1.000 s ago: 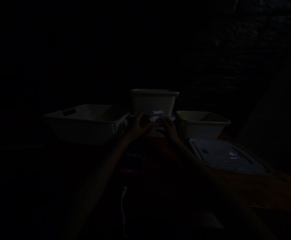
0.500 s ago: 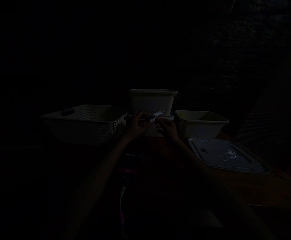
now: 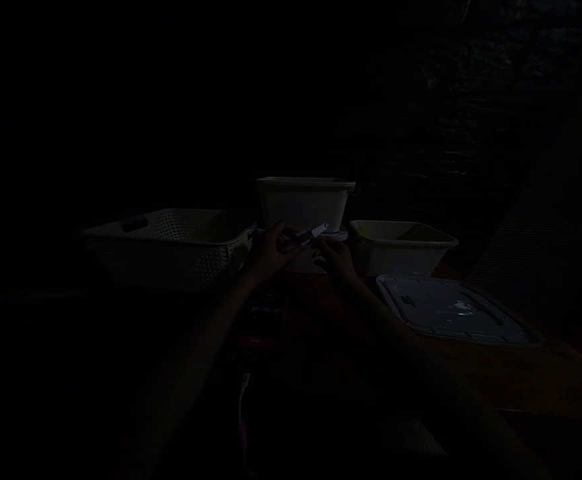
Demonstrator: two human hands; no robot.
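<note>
The scene is very dark. In front of a pale tub (image 3: pixel 303 203), a small white strip (image 3: pixel 320 229) is held at a slant, its right end higher; it is too dim to tell its kind. My left hand (image 3: pixel 269 255) pinches its lower left end between thumb and fingers. The fingers of my right hand (image 3: pixel 337 259) are closed at its middle from below. Part of the strip looks dark or shaded near the fingertips.
A perforated basket (image 3: pixel 163 257) stands at left, and an open pale tub (image 3: pixel 403 253) at right. A lid (image 3: pixel 451 313) lies on the wooden table (image 3: pixel 531 380). Nearer is a phone (image 3: pixel 263 327) showing a timer, with a cable (image 3: pixel 242 407) below it.
The white strip has turned slightly between my fingers and now looks narrower, with less of its white face showing. Both hands stay almost in place.
</note>
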